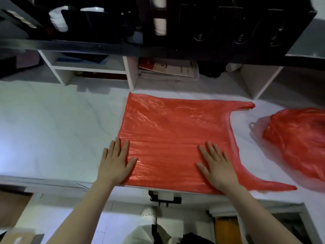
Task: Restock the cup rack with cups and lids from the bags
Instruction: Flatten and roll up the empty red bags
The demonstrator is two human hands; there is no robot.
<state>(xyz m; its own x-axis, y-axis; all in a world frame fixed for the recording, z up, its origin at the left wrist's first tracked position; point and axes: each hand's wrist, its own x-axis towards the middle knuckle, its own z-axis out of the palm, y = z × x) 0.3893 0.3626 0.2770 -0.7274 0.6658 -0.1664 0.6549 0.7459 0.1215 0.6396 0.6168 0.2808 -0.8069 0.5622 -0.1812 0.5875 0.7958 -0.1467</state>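
An empty red plastic bag [172, 131] lies flattened on the white counter [58, 124], its two handles pointing right. My left hand [115, 162] presses flat on the bag's near left corner with straight fingers. My right hand [217, 165] lies flat on the bag's near right part, fingers spread. A second red bag [299, 140], crumpled and bulging, sits at the right edge. The black cup rack [175, 23] hangs above, with stacks of white cups [160, 26] in one slot and more white cups [59, 19] at its left.
White shelf cubbies [131, 74] behind the counter hold papers and booklets [168, 67]. The counter's front edge runs just under my wrists. Below it are a black latch [165, 198] and a white shoe [149, 214] on the floor.
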